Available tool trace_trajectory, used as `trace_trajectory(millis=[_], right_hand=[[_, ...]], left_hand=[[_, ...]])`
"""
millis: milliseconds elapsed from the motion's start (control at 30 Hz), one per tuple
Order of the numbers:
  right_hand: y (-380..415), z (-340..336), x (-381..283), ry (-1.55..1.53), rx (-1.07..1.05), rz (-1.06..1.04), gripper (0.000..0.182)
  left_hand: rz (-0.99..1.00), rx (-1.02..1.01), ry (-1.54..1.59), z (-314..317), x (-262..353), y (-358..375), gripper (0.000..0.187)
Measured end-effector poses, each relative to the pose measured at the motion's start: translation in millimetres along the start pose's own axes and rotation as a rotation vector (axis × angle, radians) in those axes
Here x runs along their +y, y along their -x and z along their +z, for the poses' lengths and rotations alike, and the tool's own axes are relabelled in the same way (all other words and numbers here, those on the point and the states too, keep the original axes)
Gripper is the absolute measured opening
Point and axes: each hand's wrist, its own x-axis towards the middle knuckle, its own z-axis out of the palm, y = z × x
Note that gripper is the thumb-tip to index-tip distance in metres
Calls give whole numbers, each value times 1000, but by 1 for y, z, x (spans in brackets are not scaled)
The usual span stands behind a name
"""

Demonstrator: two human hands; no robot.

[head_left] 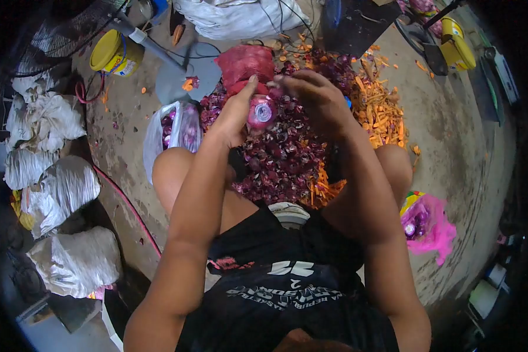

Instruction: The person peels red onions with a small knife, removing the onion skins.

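Observation:
My left hand [240, 111] is closed around a red onion [261, 112], whose pale cut end faces up. Just right of it, my right hand [320, 97] is curled, with its fingertips toward the onion; it is blurred, and what lies under its fingers is hidden. A small blue piece [348, 102] shows at the outer edge of that hand. Beneath both hands spreads a heap of purple onion skins [281, 155]. A red mesh sack [246, 63] lies just beyond my left hand.
Orange peelings [378, 111] lie to the right of the skins. A clear plastic bag [185, 126] with onions stands left, and a pink bag [431, 226] with onions lies right. A fan base [193, 73], yellow bucket [116, 53], white sacks [76, 258] and red hose [129, 202] surround the area.

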Motion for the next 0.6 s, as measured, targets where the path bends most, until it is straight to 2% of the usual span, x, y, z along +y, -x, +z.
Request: trace_trajectory(millis=[67, 133, 200, 267, 300, 367, 500, 600], right_hand=[[2, -9, -2, -56, 24, 131, 28], [4, -15, -4, -91, -19, 330, 28], [8, -16, -3, -107, -129, 605, 38], [10, -15, 1, -31, -124, 692, 46], [11, -14, 3, 6, -122, 734, 50], [14, -7, 6, -137, -24, 671, 52], [7, -8, -14, -551, 54, 669, 57], [5, -12, -5, -391, -48, 657, 53]], left_hand=[[-10, -76, 12, -11, -3, -2, 45], [134, -213, 30, -20, -2, 0, 39], [263, -283, 81, -22, -1, 4, 33], [378, -284, 167, -19, 2, 9, 32], [375, -250, 157, -19, 2, 6, 32], [373, -181, 137, -21, 2, -3, 37], [411, -290, 215, -14, 2, 0, 45], [512, -296, 167, -16, 1, -2, 44]])
